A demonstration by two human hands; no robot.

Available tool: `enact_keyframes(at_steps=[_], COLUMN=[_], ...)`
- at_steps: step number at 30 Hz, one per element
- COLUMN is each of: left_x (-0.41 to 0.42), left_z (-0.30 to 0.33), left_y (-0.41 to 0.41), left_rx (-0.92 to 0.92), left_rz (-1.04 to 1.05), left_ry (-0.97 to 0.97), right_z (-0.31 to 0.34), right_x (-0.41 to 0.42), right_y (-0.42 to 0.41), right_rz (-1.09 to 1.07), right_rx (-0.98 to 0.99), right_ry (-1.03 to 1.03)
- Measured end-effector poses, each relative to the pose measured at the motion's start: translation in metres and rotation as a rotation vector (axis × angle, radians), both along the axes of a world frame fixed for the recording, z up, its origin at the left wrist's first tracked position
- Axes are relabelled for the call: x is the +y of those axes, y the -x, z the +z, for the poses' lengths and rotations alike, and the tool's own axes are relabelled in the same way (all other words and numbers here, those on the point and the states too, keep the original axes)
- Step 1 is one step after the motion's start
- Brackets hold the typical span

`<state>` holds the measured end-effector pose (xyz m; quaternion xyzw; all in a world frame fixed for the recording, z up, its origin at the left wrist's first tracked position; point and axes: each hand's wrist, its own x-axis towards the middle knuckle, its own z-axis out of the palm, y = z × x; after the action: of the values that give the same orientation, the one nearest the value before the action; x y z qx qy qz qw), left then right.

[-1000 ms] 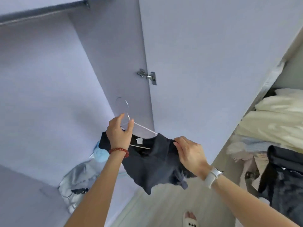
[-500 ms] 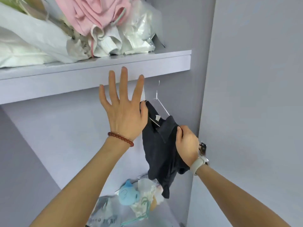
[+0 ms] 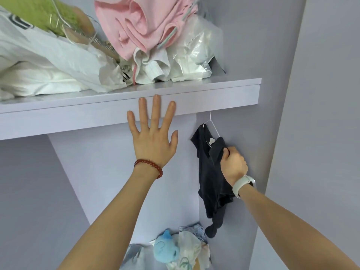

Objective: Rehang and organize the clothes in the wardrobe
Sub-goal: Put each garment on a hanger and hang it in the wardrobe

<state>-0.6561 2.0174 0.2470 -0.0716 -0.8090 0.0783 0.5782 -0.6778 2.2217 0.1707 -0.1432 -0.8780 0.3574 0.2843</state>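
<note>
A dark garment (image 3: pixel 211 172) hangs on a thin white wire hanger (image 3: pixel 213 126) just under the right end of the wardrobe shelf (image 3: pixel 194 98). The hanger's hook disappears behind the shelf's front edge, so the rail is hidden. My right hand (image 3: pixel 233 165), with a white watch on the wrist, is closed on the garment's right shoulder. My left hand (image 3: pixel 153 133), with a red bead bracelet, is spread flat with nothing in it, fingertips over the shelf's front edge, left of the garment.
On the shelf lie a pink garment (image 3: pixel 144 26), white clothes and bags (image 3: pixel 58 65) and a green item (image 3: pixel 39 14). Low in the wardrobe sit a blue soft toy (image 3: pixel 165 250) and crumpled clothes (image 3: pixel 192 246). The wardrobe's side wall (image 3: pixel 243 55) and its open door (image 3: pixel 321 133) stand at right.
The view tilted up from the wardrobe's lower part to the shelf. My left hand let go of the hanger and opened wide. The garment rose to hang under the shelf, farther right.
</note>
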Motion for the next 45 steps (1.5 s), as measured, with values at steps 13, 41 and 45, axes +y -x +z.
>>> enact_keyframes(at_steps=[13,41,45], left_x=[0.053,0.137,0.098], left_z=[-0.139,-0.323,-0.345], left_y=[-0.057,-0.692,-0.821], left_rx=[-0.569,-1.161,-1.117], left_rz=[-0.354,-1.775,-1.838], left_ry=[-0.26,1.357,1.602], right_z=[-0.092,-0.303,-0.323], right_x=[0.014,-0.243,-0.295], right_y=[-0.136,-0.891,-0.994], right_rz=[0.115,-1.9,-2.059], right_rx=[0.181,-0.556,-0.533], right_ry=[-0.318,0.576,0.721])
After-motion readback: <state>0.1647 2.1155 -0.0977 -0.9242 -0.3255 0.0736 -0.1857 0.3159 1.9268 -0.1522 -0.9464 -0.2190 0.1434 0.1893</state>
